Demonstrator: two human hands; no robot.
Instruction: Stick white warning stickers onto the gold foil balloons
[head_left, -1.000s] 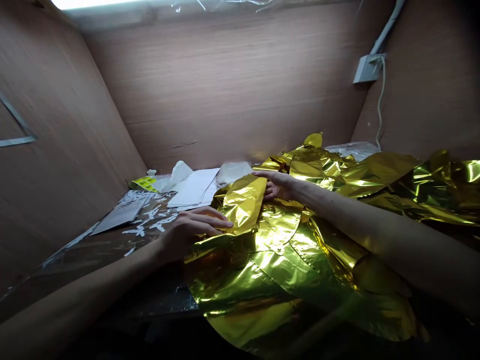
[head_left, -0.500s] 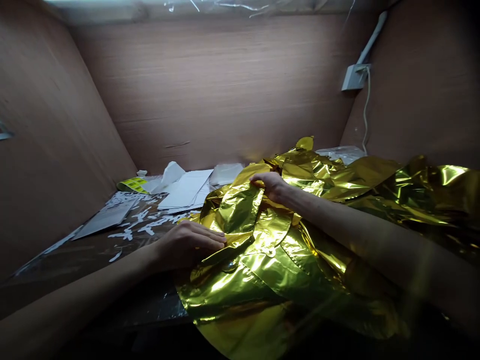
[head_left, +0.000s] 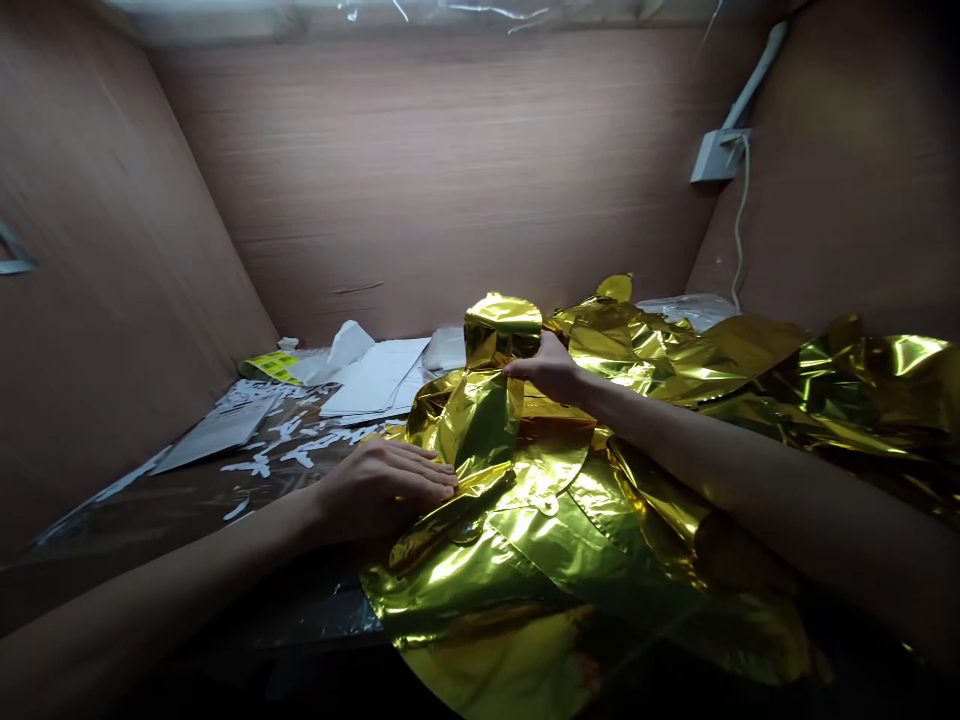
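A flat gold foil balloon, shiny and creased, lies in front of me. My right hand is closed on a strip of it, thumb in front. Above that grip, the strip's rounded end stands up and curls over. Lower left, my left hand has its fingers together over a raised fold of the same foil; its thumb is hidden. Under both hands spreads more gold foil, overlapping in layers and hanging over the front edge. Where one piece stops and another begins is hard to tell.
A heap of gold foil fills the right side, with clear plastic behind it. White sheets, a yellow label sheet and white scraps lie at left. Wooden panels enclose the table; an outlet box with a cable hangs at right.
The end of the foil strip by my right hand has risen and now stands up above the grip. My left hand stays nearly in place on the fold. The view has shifted slightly.
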